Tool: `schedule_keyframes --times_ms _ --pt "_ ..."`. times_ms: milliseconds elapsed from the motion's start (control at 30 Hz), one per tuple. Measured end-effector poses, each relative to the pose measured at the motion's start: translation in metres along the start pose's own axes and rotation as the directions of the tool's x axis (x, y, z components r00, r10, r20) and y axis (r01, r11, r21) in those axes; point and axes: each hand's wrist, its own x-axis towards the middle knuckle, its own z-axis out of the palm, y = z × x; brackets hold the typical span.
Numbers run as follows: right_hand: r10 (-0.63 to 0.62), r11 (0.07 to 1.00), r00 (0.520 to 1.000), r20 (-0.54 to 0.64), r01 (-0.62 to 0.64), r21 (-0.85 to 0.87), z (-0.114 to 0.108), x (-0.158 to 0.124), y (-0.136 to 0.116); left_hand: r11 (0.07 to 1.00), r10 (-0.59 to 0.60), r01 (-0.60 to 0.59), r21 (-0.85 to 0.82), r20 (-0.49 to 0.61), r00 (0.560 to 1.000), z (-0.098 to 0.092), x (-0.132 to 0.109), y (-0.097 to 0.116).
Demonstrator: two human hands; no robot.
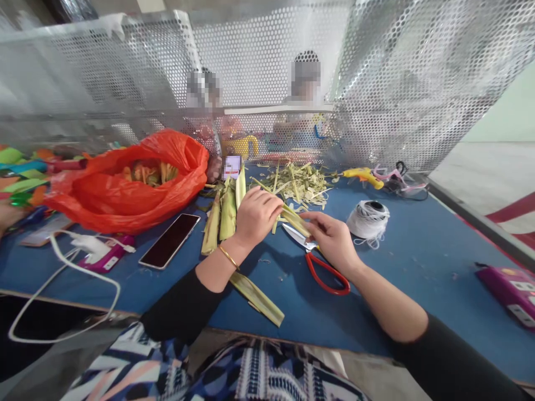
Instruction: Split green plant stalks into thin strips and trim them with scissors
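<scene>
A narrow yellow-green strip of what looks like corn husk (296, 220) is stretched between my two hands over the table. My left hand (256, 216), a gold bangle on its wrist, is closed on the strip's far end. At the near end, the thumb and fingers of my right hand (332, 236) pinch it. Scissors with red handles (321, 273) lie beneath my right hand, blades partly hidden. Whole husks (228, 211) lie left of my left hand, and a loose husk piece (261, 301) rests below my left wrist. Beyond my hands is a heap of shredded husk (301, 184).
A red plastic bag (125, 195) holds husk pieces at left, with a phone (169, 240), a white cable (119, 289) and a purple power strip (102, 256) nearby. White string (368, 221) and a yellow glue gun (363, 177) are at right. A perforated metal screen (267, 61) stands behind; people sit beyond.
</scene>
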Motion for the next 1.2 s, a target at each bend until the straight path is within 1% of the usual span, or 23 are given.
schedule_keyframes --times_ms 67,167,233,267,300,367,433,500,567,633,700,767,833,900,933,967,1000,1033,1067,1100,1133,1167,1200 --pt "-0.02 0.999 1.0 0.0 0.02 -0.037 -0.001 0.0 0.0 0.999 0.034 -0.034 -0.005 0.022 0.999 0.001 0.0 -0.001" --pt "-0.054 0.993 0.998 -0.012 0.053 -0.109 -0.002 0.0 0.001 0.999 0.04 -0.039 -0.023 0.043 0.998 0.001 0.002 -0.001" --pt "-0.054 0.992 0.999 -0.01 0.052 -0.119 -0.002 0.001 0.0 0.998 0.058 -0.057 -0.039 0.025 0.998 0.0 0.002 0.0" --pt "-0.031 0.996 1.0 0.003 0.031 -0.088 -0.003 0.001 0.0 0.996 0.078 -0.078 -0.045 0.006 0.997 0.0 0.002 0.001" --pt "0.013 1.0 0.999 0.031 -0.013 -0.025 -0.003 0.002 0.0 0.993 0.103 -0.104 -0.048 -0.013 0.995 0.0 0.002 0.002" --pt "0.147 0.971 0.98 0.134 -0.169 0.171 -0.003 0.003 -0.002 0.987 0.152 -0.154 -0.049 -0.04 0.988 0.001 0.002 0.004" --pt "0.264 0.865 0.928 0.264 -0.349 0.361 -0.003 0.004 -0.005 0.976 0.21 -0.212 -0.052 -0.047 0.977 0.002 0.001 0.007" --pt "0.327 0.748 0.879 0.347 -0.465 0.473 -0.003 0.005 -0.008 0.955 0.288 -0.29 -0.054 -0.045 0.957 0.002 -0.001 0.01" --pt "0.368 0.674 0.85 0.377 -0.523 0.521 -0.004 0.005 -0.012 0.932 0.356 -0.359 -0.045 -0.057 0.933 0.001 -0.002 0.014" --pt "0.398 0.64 0.83 0.39 -0.556 0.531 -0.006 0.006 -0.015 0.924 0.378 -0.382 -0.031 -0.086 0.922 0.0 -0.003 0.018" --pt "0.409 0.638 0.815 0.411 -0.577 0.511 -0.009 0.006 -0.016 0.927 0.369 -0.376 -0.023 -0.14 0.919 -0.002 -0.004 0.021" --pt "0.405 0.675 0.814 0.417 -0.574 0.464 -0.011 0.007 -0.015 0.932 0.352 -0.362 -0.012 -0.201 0.914 -0.004 -0.006 0.022" --pt "0.401 0.767 0.848 0.348 -0.518 0.378 -0.013 0.009 -0.012 0.936 0.345 -0.352 0.015 -0.24 0.907 -0.007 -0.009 0.022" --pt "0.346 0.902 0.921 0.182 -0.38 0.207 -0.014 0.009 -0.01 0.932 0.359 -0.358 0.05 -0.25 0.899 -0.009 -0.01 0.021" --pt "0.277 0.956 0.957 0.083 -0.283 0.074 -0.015 0.009 -0.009 0.928 0.371 -0.367 0.065 -0.254 0.893 -0.01 -0.011 0.02" --pt "0.181 0.98 0.983 -0.007 -0.181 -0.08 -0.017 0.009 -0.009 0.925 0.379 -0.373 0.074 -0.263 0.887 -0.011 -0.011 0.018" --pt "0.066 0.967 0.995 -0.08 -0.084 -0.239 -0.02 0.009 -0.01 0.927 0.374 -0.369 0.075 -0.277 0.885 -0.012 -0.011 0.017" --pt "-0.054 0.922 0.989 -0.138 -0.004 -0.386 -0.024 0.009 -0.01 0.937 0.347 -0.342 0.069 -0.291 0.892 -0.011 -0.01 0.017" --pt "-0.167 0.859 0.968 -0.187 0.049 -0.51 -0.031 0.01 -0.011 0.955 0.295 -0.291 0.057 -0.297 0.908 -0.011 -0.01 0.016" --pt "-0.264 0.791 0.935 -0.238 0.069 -0.608 -0.039 0.011 -0.011 0.975 0.22 -0.22 0.036 -0.289 0.932 -0.01 -0.009 0.016" --pt "-0.342 0.73 0.893 -0.291 0.057 -0.681 -0.049 0.013 -0.011 0.991 0.128 -0.131 0.006 -0.266 0.955 -0.008 -0.008 0.016" --pt "-0.392 0.679 0.851 -0.349 0.012 -0.734 -0.061 0.016 -0.01 0.999 0.022 -0.03 -0.033 -0.228 0.974 -0.007 -0.007 0.017" --pt "-0.412 0.638 0.811 -0.415 -0.069 -0.767 -0.074 0.018 -0.007 0.994 -0.09 0.077 -0.08 -0.174 0.981 -0.005 -0.006 0.018"
